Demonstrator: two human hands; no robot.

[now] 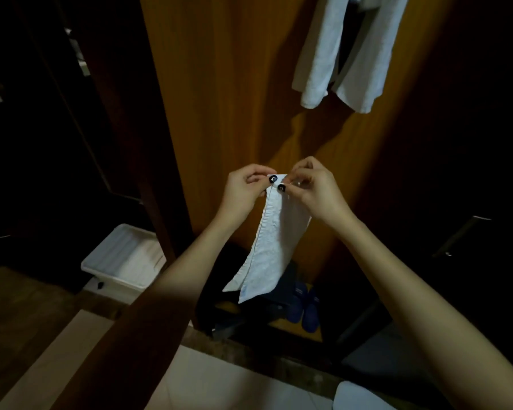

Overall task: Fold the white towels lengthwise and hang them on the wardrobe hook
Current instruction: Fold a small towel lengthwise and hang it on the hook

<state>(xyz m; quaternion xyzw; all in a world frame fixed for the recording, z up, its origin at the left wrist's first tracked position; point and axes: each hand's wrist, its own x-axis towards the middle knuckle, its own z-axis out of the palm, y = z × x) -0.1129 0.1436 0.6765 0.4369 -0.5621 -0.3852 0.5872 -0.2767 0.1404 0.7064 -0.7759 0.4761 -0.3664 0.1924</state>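
A narrow white towel [271,247], folded lengthwise, hangs down in front of the wooden wardrobe panel [234,99]. My left hand [243,187] and my right hand [311,187] both pinch its top edge, thumbs close together. At the upper right, two white towels [347,51] hang against the wardrobe. The hook that holds them is out of the frame.
A white plastic bin [101,260] with white towels in it stands on the floor at the lower left. Blue slippers [304,306] and dark clothing [219,309] lie at the wardrobe's foot. A dark door with a handle [456,235] is on the right.
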